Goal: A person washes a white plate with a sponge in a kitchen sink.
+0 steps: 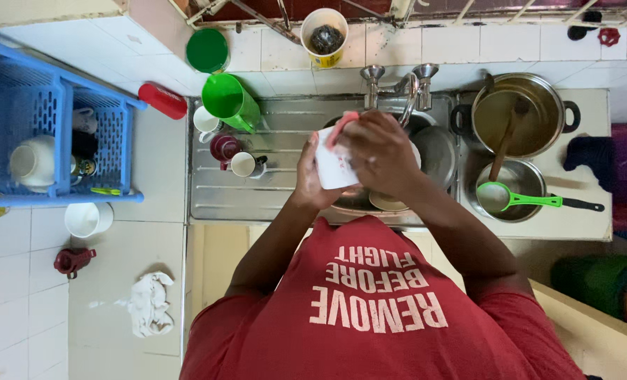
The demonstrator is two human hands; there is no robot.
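Observation:
My left hand (312, 176) grips a white mug (333, 169) from the left side, over the sink basin (436, 151). My right hand (380, 151) presses a pink sponge (341, 127) against the top of the mug. Both hands are just in front of the steel tap (398, 84). Below the mug, plates and bowls (387, 203) lie in the basin, partly hidden by my arms.
A steel drainboard (271, 193) on the left carries a green jug (230, 100) and several small cups (243, 164). A blue dish rack (46, 127) stands at far left. Pots (517, 112) and a green ladle (500, 197) sit on the right. A white rag (150, 304) lies on the counter.

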